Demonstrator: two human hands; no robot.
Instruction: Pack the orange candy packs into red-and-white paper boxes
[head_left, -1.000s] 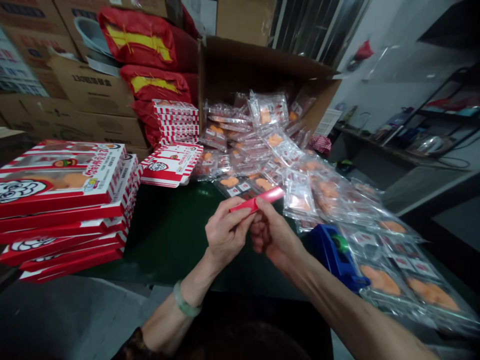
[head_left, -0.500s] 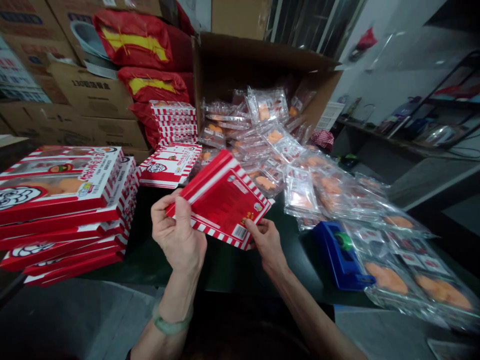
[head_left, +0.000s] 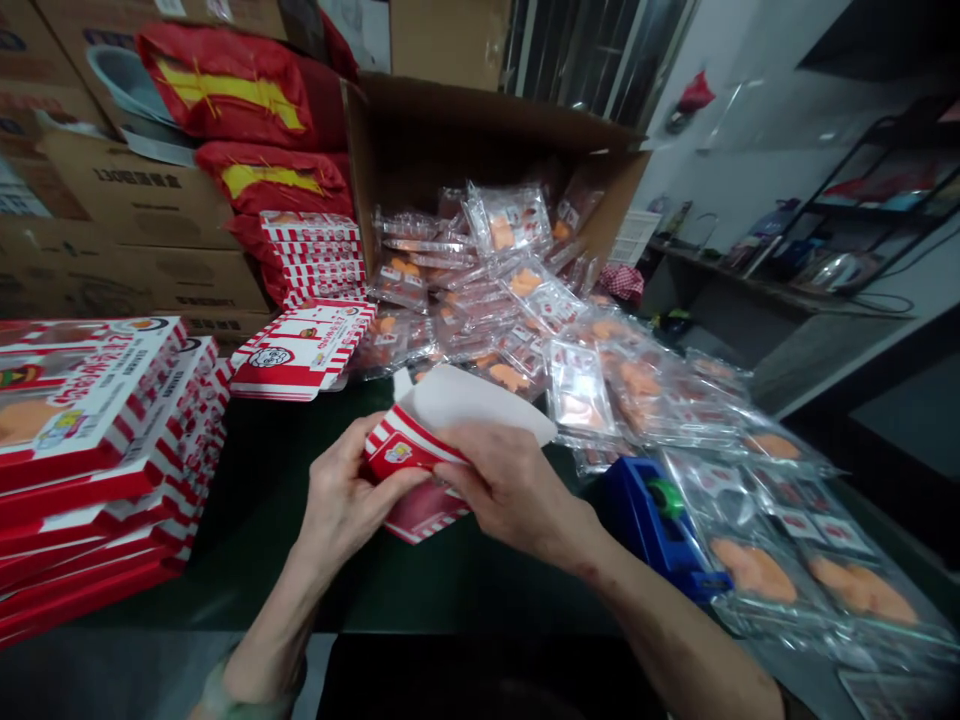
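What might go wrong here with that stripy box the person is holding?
The thin red-and-white striped card box is pinched between the left hand and the right hand, so its white flap might crease or tear. The right forearm lies close to the blue tape dispenser and might knock it. The slippery plastic packs spread toward the edge of the dark green table might slide off.
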